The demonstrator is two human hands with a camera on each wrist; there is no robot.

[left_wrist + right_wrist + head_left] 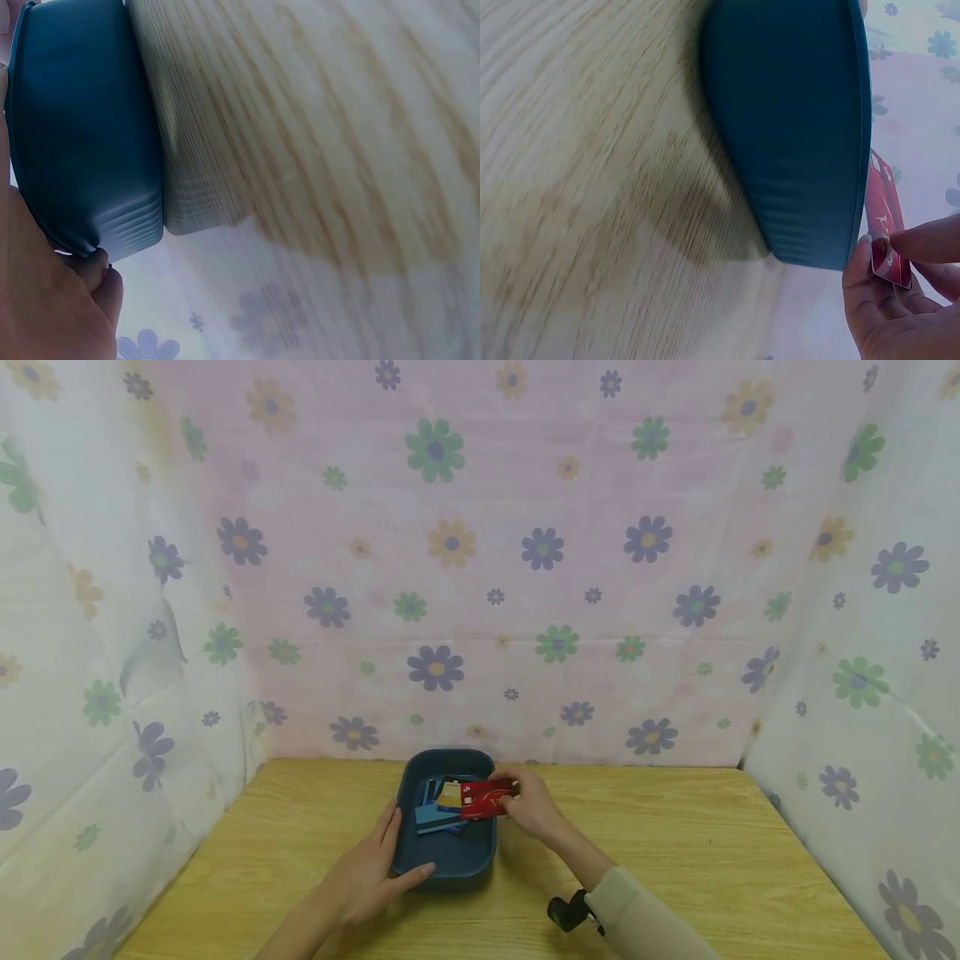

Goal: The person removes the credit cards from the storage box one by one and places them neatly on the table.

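Note:
A dark blue plastic tray (453, 857) stands on the table, with several cards lying in its middle. Among them are a light blue card (431, 817) and a gold one (450, 795). My left hand (362, 875) grips the tray at its near left corner, fingers along the left side and thumb over the front rim. Between thumb and fingers my right hand (534, 810) pinches a red bank card (478, 799) by its right end. In the right wrist view the red card (885, 217) is above the tray's rim, and its far end is partly hidden there.
The wood-grain table (660, 852) extends on both sides of the tray. A flower-patterned cloth (495, 568) hangs behind it and along both sides. A small black device (567, 911) is at the right sleeve's cuff.

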